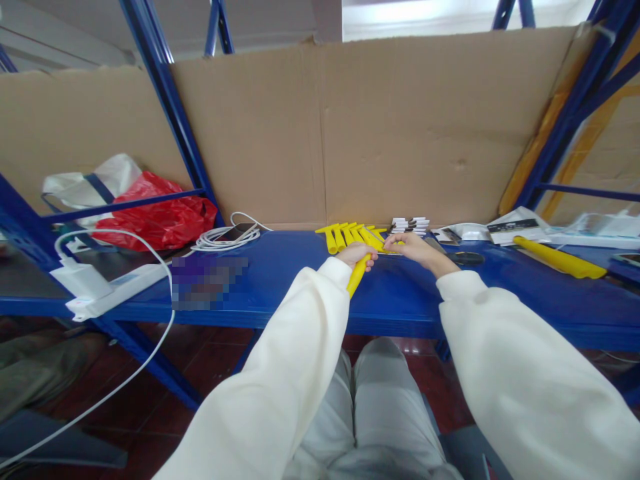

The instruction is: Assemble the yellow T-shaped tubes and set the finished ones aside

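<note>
My left hand (356, 255) is wrapped round the yellow handle (357, 277) of a hand tool, which points down toward me. Close to its right, my right hand (409, 247) has its fingers pinched together by the tool's far end; what they hold is too small to make out. Just behind my hands, several yellow tools (338, 238) of the same colour, with handles and wider heads, lie side by side on the blue tabletop (295, 273). Behind my right hand are small black-and-white pieces (409, 225) in rows.
Left are a coiled white cable (227, 237), a red plastic bag (160, 210) and a power strip (120, 288) with a charger. Right lie a dark round object (465, 258), a black-and-white packet (517, 230) and a long yellow piece (560, 257). A cardboard panel (400, 127) stands behind.
</note>
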